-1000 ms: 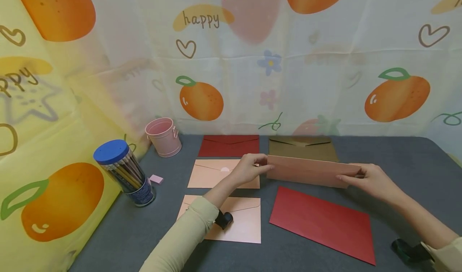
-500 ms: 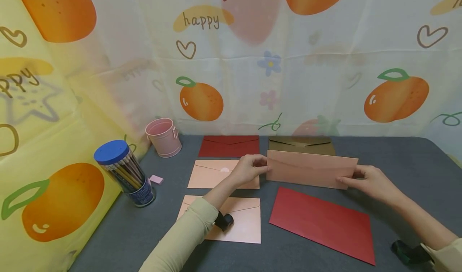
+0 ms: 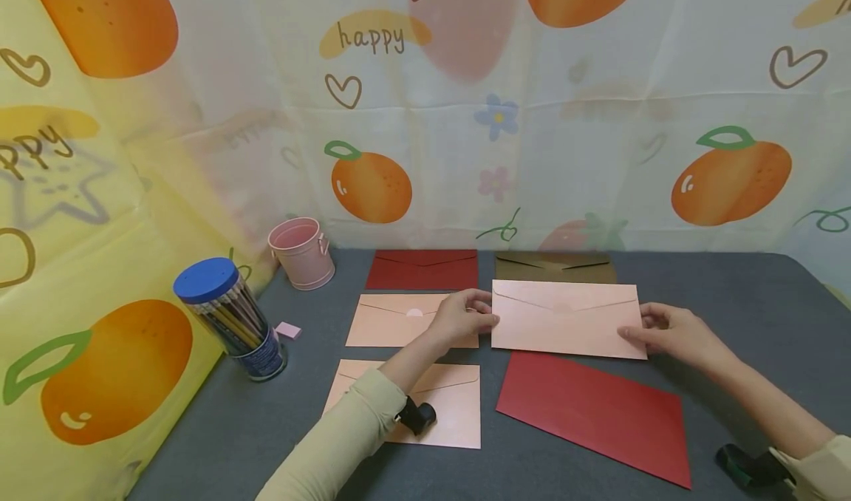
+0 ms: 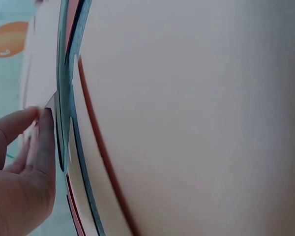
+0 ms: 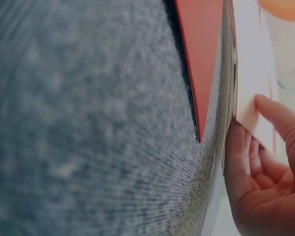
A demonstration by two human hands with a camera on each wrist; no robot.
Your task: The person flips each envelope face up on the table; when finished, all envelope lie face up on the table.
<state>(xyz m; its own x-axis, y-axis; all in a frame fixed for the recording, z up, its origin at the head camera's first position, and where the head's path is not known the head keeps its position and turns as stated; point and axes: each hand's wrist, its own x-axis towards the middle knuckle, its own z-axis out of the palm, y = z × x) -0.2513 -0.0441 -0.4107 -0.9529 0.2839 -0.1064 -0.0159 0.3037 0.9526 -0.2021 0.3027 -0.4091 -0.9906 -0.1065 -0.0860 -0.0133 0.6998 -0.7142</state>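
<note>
In the head view, a pale pink envelope (image 3: 565, 322) with its flap side up is held by both hands, one at each end. My left hand (image 3: 462, 318) pinches its left edge, thumb in front. At the right edge my right hand (image 3: 678, 332) grips the lower corner between thumb and fingers. The wrist views show the left hand (image 4: 27, 177) and the right hand (image 5: 265, 182) on the envelope's ends. A red envelope (image 3: 598, 416) lies aslant just nearer, its far edge partly hidden. Behind, an olive-brown envelope (image 3: 555, 264) is partly covered.
Left of these, a column holds a red envelope (image 3: 425, 270), a peach envelope (image 3: 385, 322) with a round seal, and another peach envelope (image 3: 459, 405) under the left forearm. Farther left stand a pink bucket (image 3: 302, 253), a pencil tub (image 3: 233, 316) and a small pink block (image 3: 288, 329).
The held envelope has tilted from a steep, shaded position to a flatter one, so its flap face now shows brightly. Its near edge has come lower, over the red envelope's far edge.
</note>
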